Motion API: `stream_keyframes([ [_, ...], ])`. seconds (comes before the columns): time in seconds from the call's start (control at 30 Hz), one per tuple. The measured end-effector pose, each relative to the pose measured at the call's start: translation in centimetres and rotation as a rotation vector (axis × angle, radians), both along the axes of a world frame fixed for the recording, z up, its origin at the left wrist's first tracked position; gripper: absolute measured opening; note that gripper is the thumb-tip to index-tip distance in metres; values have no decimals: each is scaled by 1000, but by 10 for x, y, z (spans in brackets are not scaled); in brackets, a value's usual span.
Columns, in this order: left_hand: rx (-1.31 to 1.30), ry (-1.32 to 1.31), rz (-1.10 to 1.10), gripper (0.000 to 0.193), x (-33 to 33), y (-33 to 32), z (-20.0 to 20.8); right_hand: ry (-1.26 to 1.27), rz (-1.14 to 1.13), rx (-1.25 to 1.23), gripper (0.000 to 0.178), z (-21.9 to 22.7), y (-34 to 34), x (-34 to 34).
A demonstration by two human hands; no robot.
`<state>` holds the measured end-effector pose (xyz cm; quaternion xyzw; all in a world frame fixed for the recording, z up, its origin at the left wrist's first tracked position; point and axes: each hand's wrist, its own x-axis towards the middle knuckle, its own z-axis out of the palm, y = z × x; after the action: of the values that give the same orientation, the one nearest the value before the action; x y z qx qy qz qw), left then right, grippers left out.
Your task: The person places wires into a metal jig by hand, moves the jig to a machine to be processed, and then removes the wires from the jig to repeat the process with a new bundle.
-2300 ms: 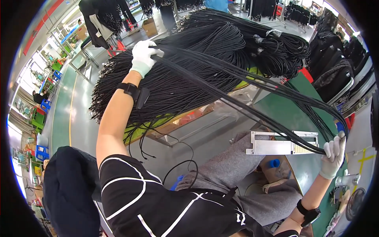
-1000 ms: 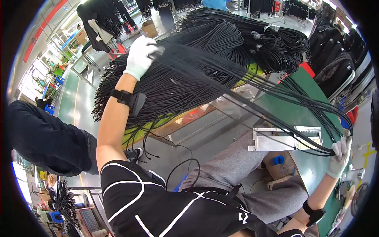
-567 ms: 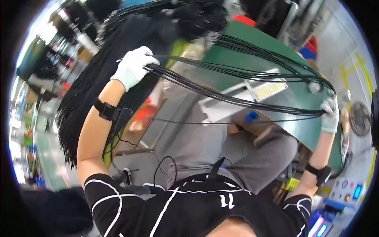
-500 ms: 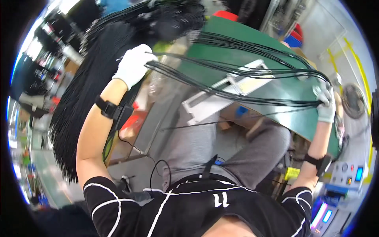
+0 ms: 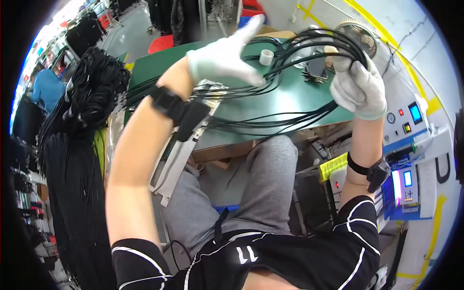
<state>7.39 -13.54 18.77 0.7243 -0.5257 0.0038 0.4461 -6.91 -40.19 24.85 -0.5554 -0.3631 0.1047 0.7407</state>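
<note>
My right hand (image 5: 360,88), in a white glove, is closed around a bundle of thin black cables (image 5: 356,48) above the right side of the green table. The cables arch over beside this hand, and their loose lengths trail leftward across the tabletop. Above the middle of the table my left hand (image 5: 226,57), also gloved in white, is open with thumb and fingers spread wide, near the trailing cables. Under my left forearm lies a long white metal fixture (image 5: 177,166) at the table's near edge, partly hidden by the wrist device.
A green table (image 5: 166,60) bears a white ring (image 5: 266,57) and a dark flat device (image 5: 316,68). Large heaps of black cables (image 5: 72,193) hang at my left. Behind the table stand a red stool (image 5: 160,44) and a fan (image 5: 358,35). Control boxes (image 5: 403,118) stand at right.
My left hand has let go of the cables' left part and swung right, opening. My right hand still grips the bundle, now bent into an arch. The view has turned rightward.
</note>
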Motion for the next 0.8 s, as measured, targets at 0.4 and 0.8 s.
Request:
stream_keyframes([
  [0.4, 592, 952, -355, 48, -76, 46, -59, 215, 11, 618, 34, -8, -127, 31],
  [0.8, 1082, -80, 476, 34, -43, 122, -69, 523, -1127, 337, 30, -231, -361, 61],
])
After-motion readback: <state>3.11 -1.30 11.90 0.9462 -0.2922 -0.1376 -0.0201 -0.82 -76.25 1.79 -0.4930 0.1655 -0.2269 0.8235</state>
